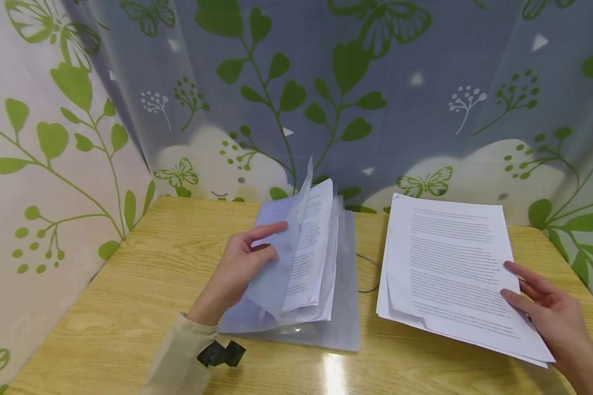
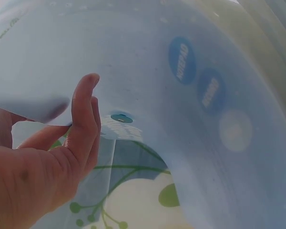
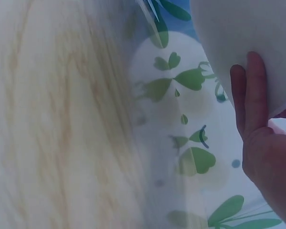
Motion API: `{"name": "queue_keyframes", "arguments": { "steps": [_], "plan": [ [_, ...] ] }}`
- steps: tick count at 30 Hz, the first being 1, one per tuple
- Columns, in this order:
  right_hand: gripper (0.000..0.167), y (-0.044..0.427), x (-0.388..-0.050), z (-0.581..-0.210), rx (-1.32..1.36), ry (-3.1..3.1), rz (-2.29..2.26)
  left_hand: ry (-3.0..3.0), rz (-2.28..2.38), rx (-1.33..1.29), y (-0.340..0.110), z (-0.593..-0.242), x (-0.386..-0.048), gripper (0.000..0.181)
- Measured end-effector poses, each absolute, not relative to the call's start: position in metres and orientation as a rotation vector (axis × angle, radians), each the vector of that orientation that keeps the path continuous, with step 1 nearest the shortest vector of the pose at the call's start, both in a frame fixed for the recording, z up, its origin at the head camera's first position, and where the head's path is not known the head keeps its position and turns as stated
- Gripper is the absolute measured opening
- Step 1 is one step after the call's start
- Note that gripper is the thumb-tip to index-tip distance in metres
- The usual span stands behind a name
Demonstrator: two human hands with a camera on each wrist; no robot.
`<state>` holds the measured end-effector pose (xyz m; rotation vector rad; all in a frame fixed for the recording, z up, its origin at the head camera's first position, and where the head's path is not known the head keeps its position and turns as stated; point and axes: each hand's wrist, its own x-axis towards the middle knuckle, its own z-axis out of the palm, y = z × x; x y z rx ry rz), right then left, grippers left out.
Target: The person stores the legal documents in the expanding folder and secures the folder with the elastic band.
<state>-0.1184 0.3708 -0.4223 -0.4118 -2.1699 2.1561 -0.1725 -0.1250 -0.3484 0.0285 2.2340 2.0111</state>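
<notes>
A translucent plastic folder (image 1: 346, 329) lies open on the table, left of the middle. Printed sheets (image 1: 312, 252) stand tilted up inside it. My left hand (image 1: 239, 266) pinches a raised translucent plastic leaf (image 2: 133, 62) of the folder between thumb and fingers; in the left wrist view the thumb shows blurred through the plastic. To the right, my right hand (image 1: 555, 315) grips a stack of printed paper (image 1: 457, 274) by its right edge, thumb on top and fingers beneath. The stack's lower left corner is curled. Its underside fills the upper right of the right wrist view.
Under everything is a wood-grain table (image 1: 153, 263). A thin grey cord (image 1: 375, 274) curves between folder and stack. Patterned curtains (image 1: 425, 109) with leaves and butterflies stand behind and at the sides. A black strap piece (image 1: 221, 354) sits at the left sleeve.
</notes>
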Motion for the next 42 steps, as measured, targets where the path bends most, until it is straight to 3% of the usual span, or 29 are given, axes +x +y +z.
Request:
{"name": "queue_keyframes", "arguments": {
  "steps": [32, 42],
  "plan": [
    [0.058, 0.326, -0.138, -0.427, -0.331, -2.188, 2.231, 2.250, 2.010, 0.014, -0.125, -0.350, -0.173, 0.055],
    [0.067, 0.319, -0.142, -0.428, -0.362, -2.277, 2.180, 2.245, 2.009, 0.010, -0.124, -0.350, -0.174, 0.054]
  ]
}}
